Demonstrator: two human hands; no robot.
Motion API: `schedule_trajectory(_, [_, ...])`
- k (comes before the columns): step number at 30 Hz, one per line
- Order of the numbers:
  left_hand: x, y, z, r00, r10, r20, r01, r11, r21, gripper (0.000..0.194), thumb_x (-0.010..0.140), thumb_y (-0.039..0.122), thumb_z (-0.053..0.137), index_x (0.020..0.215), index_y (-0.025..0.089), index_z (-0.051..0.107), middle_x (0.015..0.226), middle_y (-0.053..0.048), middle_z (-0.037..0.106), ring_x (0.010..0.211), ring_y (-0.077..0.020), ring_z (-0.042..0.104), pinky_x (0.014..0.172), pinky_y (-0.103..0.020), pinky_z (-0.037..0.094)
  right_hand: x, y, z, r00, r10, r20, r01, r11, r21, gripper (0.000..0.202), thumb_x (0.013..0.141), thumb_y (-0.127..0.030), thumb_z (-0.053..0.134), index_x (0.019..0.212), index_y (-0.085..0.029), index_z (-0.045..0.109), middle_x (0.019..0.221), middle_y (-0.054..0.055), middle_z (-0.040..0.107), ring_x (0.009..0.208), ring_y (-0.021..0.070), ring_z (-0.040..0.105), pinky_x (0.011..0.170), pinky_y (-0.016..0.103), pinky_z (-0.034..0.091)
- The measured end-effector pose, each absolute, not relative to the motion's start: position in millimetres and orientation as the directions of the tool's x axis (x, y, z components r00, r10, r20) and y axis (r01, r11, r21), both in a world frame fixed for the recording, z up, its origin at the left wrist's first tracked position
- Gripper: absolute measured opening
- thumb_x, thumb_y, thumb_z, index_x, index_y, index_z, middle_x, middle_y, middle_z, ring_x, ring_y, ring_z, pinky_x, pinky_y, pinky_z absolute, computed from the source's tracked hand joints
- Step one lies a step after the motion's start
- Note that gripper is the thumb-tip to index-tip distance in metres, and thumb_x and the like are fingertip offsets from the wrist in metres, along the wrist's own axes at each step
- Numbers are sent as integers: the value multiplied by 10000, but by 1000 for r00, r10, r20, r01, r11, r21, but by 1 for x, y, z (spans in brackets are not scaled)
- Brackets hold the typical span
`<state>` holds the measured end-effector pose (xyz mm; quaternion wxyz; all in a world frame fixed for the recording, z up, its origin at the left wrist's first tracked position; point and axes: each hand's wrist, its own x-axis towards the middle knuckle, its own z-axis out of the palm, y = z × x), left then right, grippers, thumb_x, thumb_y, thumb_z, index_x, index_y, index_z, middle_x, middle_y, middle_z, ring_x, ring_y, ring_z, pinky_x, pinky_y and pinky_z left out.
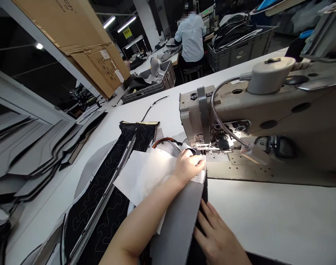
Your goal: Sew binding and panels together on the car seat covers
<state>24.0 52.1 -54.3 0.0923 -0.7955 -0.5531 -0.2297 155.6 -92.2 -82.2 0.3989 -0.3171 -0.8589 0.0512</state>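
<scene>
My left hand (188, 166) presses flat on a white backing sheet (146, 173) and the grey fabric panel (179, 221), right beside the lit needle area (212, 149) of the sewing machine (267, 110). My right hand (216, 235) lies lower down, fingers spread on the right edge of the same grey panel, at the table's front. A black quilted piece (101, 206) with wavy stitching stretches away to the left under the white sheet. Neither hand wraps around anything; both rest on the fabric.
Stacks of grey cut panels (27, 154) fill the left side. The white table (267, 213) runs back to grey crates (157, 82) and cardboard boxes (82, 40). A person in a light shirt (190, 36) sits at the far end, back turned.
</scene>
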Motion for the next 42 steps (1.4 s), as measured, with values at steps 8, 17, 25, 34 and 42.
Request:
schedule_trajectory(8, [38, 42, -43, 301, 870, 390, 946, -325, -5, 179, 846, 229, 526, 796, 215, 697, 924, -84, 581, 926, -230, 492, 808, -353, 408, 134, -117, -97, -417, 429, 801, 496, 846, -195, 106, 828, -285, 553, 863, -245, 645, 877, 40, 658, 1103, 290, 513, 1071, 613, 161])
schedule_trajectory(17, [33, -20, 20, 227, 849, -477, 972, -225, 64, 880, 738, 456, 535, 1465, 190, 117, 1018, -92, 639, 870, -286, 612, 686, -351, 474, 129, -130, -107, -419, 395, 817, 501, 852, -155, 153, 863, -316, 523, 911, -246, 651, 901, 31, 656, 1129, 296, 495, 1067, 644, 144])
schedule_trajectory(25, [38, -14, 26, 209, 768, -605, 977, -182, 107, 835, 725, 213, 414, 1473, 159, 48, 990, -143, 668, 859, -310, 641, 670, -357, 476, 125, -132, -111, -377, 417, 827, 518, 835, -185, 150, 859, -313, 537, 893, -232, 659, 911, 35, 666, 1236, 285, 415, 1101, 591, 140])
schedule_trajectory(34, [53, 10, 23, 142, 781, -608, 990, -97, 106, 801, 742, 195, 387, 1472, 144, 62, 1049, -171, 655, 930, -337, 628, 726, -393, 478, 151, -107, -95, -493, 431, 756, 439, 873, -211, 130, 855, -263, 516, 860, -252, 645, 1018, 31, 652, 1177, 279, 475, 1098, 532, 181])
schedule_trajectory(42, [57, 18, 21, 156, 815, -558, 984, -76, 164, 834, 733, 217, 431, 1470, 116, 53, 1005, -153, 670, 888, -303, 642, 656, -323, 472, 152, -91, -86, -446, 447, 775, 400, 875, -274, 248, 845, -148, 450, 934, -210, 673, 877, 60, 654, 1084, 306, 524, 1068, 562, 214])
